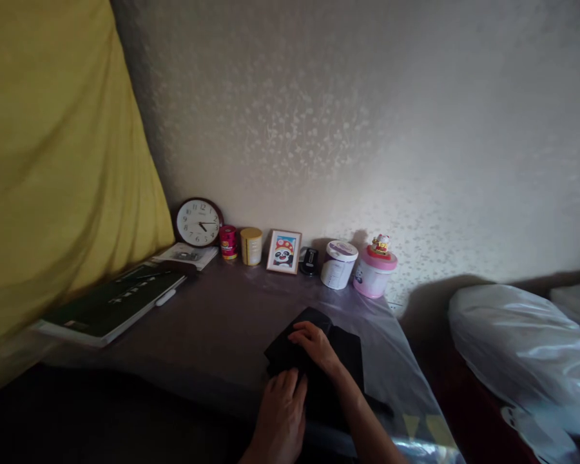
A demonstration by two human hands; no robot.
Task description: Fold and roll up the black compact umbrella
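A folded black cloth [341, 351] lies on the dark table top [212, 328] near its front edge. My right hand [314, 345] rests flat on the cloth's left part, fingers stretched out to the left. My left hand [283, 412] lies below it at the cloth's front left corner, fingers extended and touching the fabric. Neither hand grips anything that I can see.
Along the wall stand a round clock [198, 222], a red tin [228, 241], a yellow tin [251, 245], a small framed panda picture [283, 251], a white tub [339, 263] and a pink jar [374, 270]. A large book [113, 306] lies left, beside a yellow curtain [53, 161]. A white plastic bag [517, 348] sits right.
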